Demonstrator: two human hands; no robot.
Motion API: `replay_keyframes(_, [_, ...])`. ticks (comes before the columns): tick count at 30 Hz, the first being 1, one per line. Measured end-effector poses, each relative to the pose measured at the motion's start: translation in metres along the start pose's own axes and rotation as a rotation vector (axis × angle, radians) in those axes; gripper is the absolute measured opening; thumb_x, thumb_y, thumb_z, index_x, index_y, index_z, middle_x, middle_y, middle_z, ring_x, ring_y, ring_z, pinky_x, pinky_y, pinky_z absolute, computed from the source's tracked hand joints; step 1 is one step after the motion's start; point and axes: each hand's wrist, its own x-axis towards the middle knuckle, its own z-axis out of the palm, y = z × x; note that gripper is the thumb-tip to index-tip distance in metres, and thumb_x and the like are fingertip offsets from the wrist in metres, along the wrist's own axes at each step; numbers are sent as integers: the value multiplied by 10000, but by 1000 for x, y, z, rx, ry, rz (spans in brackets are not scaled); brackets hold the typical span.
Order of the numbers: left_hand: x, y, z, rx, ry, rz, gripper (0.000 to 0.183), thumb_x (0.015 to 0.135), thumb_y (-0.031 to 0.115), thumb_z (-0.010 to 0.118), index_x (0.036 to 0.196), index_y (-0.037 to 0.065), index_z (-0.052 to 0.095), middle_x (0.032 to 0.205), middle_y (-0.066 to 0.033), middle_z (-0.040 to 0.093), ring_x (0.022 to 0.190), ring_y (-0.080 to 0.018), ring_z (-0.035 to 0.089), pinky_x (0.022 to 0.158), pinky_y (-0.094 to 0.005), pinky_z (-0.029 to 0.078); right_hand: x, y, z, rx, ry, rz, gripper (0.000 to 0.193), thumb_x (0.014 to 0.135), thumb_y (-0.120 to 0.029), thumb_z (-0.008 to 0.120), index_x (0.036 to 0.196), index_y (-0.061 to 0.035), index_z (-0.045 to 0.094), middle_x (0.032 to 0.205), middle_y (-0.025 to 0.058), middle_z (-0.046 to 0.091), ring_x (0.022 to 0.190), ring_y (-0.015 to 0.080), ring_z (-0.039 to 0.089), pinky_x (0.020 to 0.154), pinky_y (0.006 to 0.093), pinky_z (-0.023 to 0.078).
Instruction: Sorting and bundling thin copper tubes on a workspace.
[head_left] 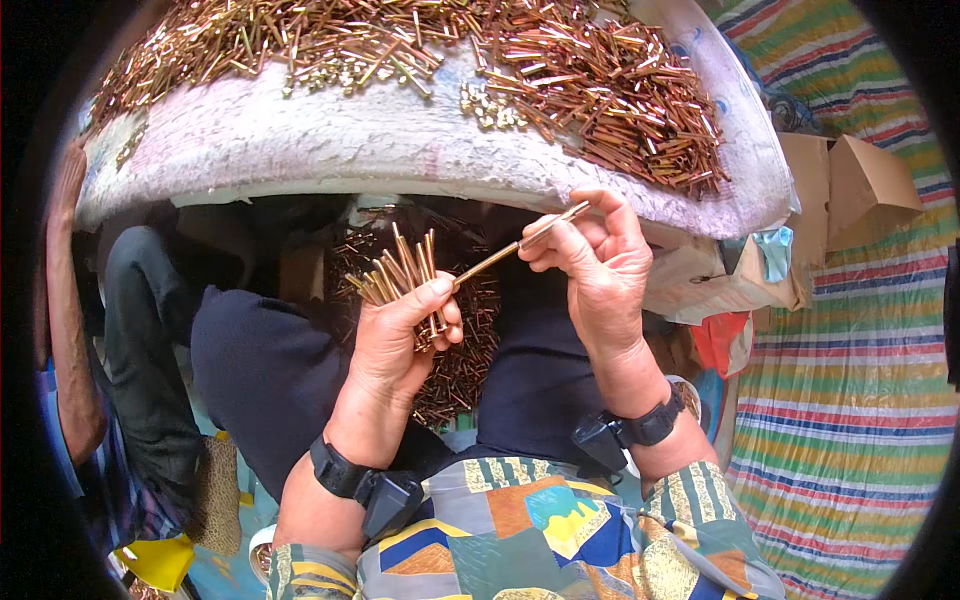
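My left hand (397,325) is closed around a bunch of thin brass-coloured metal rods (400,268), most standing up and fanned out above the thumb. A few ends poke out below its fingers. Up and to the right, my right hand (610,260) pinches one or more similar rods between thumb and fingers. A long rod (488,264) slants between the two hands; its lower end meets the left thumb, and whether it is one piece or two overlapping is hard to tell. Beneath the left hand, between my knees, lies a heap of darker coppery rods (465,340).
Ahead stands a padded whitish surface (370,150) bearing large piles of coppery rods (640,110) and small pale brass pieces (490,107). Another person's arm (72,310) is at the left. An opened cardboard box (865,190) and striped sheeting (840,400) lie to the right.
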Motion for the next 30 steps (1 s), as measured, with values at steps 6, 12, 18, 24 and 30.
replay_keyframes(6, [-6,8,-3,24,13,126,168,755,124,655,865,14,593,624,-54,587,499,-121,565,420,-207,444,0,-6,10,-32,-4,58,100,856,-45,518,933,16,534,759,121,632,622,129,612,533,204,487])
replay_keyframes(12, [-13,15,-1,76,25,115,197,772,145,631,910,15,581,605,-49,573,490,-133,553,439,-226,442,4,-10,22,-377,-345,182,107,836,-93,575,776,-4,579,576,-8,546,505,20,485,449,166,383])
replay_keyframes(18, [-9,20,-10,-13,29,122,165,772,129,621,889,19,583,595,-48,573,481,-142,551,430,-228,442,61,-13,24,-610,-347,-234,88,762,-83,629,773,3,613,595,34,581,536,88,535,511,236,440])
replay_keyframes(24, [-7,20,-16,-64,57,109,150,776,132,617,876,24,592,599,-51,576,487,-152,552,433,-234,446,118,20,27,-1423,-278,-658,109,699,-99,617,766,-17,595,727,111,608,647,252,596,614,332,477])
replay_keyframes(30, [-6,21,-19,-80,40,130,148,781,128,610,879,17,593,606,-55,579,490,-151,551,449,-235,455,123,24,31,-1588,-276,-606,89,691,-81,584,739,-36,525,719,120,596,649,305,575,606,372,468])
